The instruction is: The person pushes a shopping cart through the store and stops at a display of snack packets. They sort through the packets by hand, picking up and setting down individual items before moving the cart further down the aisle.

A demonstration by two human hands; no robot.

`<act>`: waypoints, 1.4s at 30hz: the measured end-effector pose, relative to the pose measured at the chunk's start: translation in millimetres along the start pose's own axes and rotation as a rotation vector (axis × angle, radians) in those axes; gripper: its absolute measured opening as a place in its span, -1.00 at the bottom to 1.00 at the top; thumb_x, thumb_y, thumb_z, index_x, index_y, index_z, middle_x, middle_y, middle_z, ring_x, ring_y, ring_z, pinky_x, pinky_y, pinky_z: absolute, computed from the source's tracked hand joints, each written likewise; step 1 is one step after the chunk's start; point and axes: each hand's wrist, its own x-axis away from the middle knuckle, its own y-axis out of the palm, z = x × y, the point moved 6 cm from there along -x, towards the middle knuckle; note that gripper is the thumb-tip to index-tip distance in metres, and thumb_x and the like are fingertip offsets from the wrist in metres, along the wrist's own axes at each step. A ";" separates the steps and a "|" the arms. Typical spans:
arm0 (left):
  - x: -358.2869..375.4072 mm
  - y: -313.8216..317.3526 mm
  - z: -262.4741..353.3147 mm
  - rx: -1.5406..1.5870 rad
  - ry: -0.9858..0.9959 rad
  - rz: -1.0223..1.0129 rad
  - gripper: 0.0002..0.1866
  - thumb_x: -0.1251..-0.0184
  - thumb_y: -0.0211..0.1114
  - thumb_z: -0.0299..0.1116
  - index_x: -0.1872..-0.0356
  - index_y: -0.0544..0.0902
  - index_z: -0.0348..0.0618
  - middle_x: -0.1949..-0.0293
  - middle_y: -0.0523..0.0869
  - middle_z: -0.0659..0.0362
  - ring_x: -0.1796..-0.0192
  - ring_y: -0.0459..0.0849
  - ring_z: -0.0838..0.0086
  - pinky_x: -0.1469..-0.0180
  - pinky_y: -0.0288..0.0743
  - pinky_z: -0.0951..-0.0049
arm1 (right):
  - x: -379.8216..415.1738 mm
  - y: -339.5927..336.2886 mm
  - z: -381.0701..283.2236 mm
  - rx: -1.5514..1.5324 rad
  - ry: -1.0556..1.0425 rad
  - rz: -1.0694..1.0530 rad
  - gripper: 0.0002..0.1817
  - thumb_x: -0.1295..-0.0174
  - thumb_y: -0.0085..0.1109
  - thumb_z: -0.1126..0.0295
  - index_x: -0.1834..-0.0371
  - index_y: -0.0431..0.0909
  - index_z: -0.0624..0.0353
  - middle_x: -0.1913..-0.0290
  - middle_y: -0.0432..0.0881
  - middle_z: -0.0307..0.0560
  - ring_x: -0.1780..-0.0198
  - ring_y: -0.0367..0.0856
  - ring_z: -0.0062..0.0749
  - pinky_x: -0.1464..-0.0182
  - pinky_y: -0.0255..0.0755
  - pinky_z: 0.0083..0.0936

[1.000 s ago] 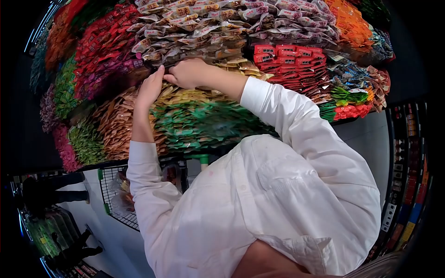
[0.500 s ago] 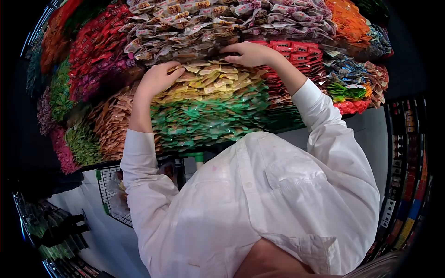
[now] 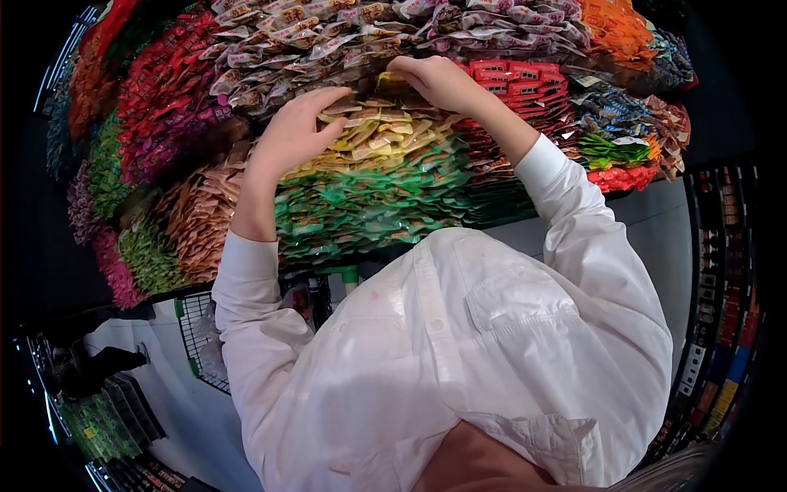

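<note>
Piles of small wrapped packets fill the upper part of the view. My left hand [image 3: 302, 135] is over the left side of the yellow packets [image 3: 377, 135], its thumb and fingers apart and nothing between them. At the back edge of that pile, my right hand [image 3: 438, 82] has its fingers together at a yellow packet [image 3: 393, 79]; its fingertips meet the packet's top edge. Green packets [image 3: 369, 205] lie in front of the yellow ones, white-and-purple packets [image 3: 328, 41] behind them, and red packets [image 3: 518, 80] to the right.
Orange packets [image 3: 615, 37] are at the back right, pink and red ones [image 3: 164, 90] at the left. A wire cart [image 3: 201, 340] with a green trim stands below the display's front edge. Shelves [image 3: 725, 303] line the right side.
My left hand has opened wider, with its fingers reaching farther back. My right hand has moved up slightly, and a yellow packet now shows at its fingertips.
</note>
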 end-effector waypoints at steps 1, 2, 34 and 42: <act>-4.1 5.9 11.3 -0.025 0.044 -0.016 -0.42 -0.24 0.23 -0.08 -0.25 0.47 -0.12 -0.24 0.52 0.01 -0.28 0.47 0.15 -0.33 0.31 0.24 | 1.5 -5.0 -1.4 0.059 -0.004 0.061 -0.78 -0.40 -0.02 0.38 -0.04 0.51 0.11 0.25 0.68 0.09 0.21 0.68 -0.01 0.21 0.52 -0.23; -7.5 12.5 20.6 -0.090 0.078 -0.032 -0.39 -0.23 0.24 -0.01 -0.24 0.48 -0.13 -0.25 0.51 0.03 -0.30 0.44 0.18 -0.34 0.30 0.23 | 3.3 -8.3 -2.5 0.057 -0.007 0.062 -0.78 -0.40 -0.02 0.38 -0.04 0.51 0.11 0.25 0.68 0.09 0.21 0.68 -0.01 0.21 0.52 -0.23; -100.2 70.5 34.4 -0.236 0.078 -0.357 -0.61 -0.39 0.06 -0.34 -0.23 0.49 0.05 0.06 0.69 0.00 0.01 0.64 0.07 -0.01 0.52 0.15 | 87.5 -69.6 -20.3 -0.466 0.265 0.340 -0.76 -0.35 0.04 0.49 -0.04 0.54 0.20 0.17 0.69 -0.06 0.15 0.69 -0.38 0.10 0.56 -0.46; -102.4 76.6 23.8 -0.113 0.194 -0.290 -0.64 -0.47 0.01 -0.26 -0.23 0.49 -0.02 -0.02 0.67 -0.02 -0.04 0.62 0.04 -0.07 0.49 0.13 | 82.9 -28.7 -49.2 -0.056 -0.067 0.278 -0.66 -0.11 0.10 0.58 0.01 0.56 0.13 0.21 0.67 0.03 0.17 0.65 -0.06 0.16 0.55 -0.26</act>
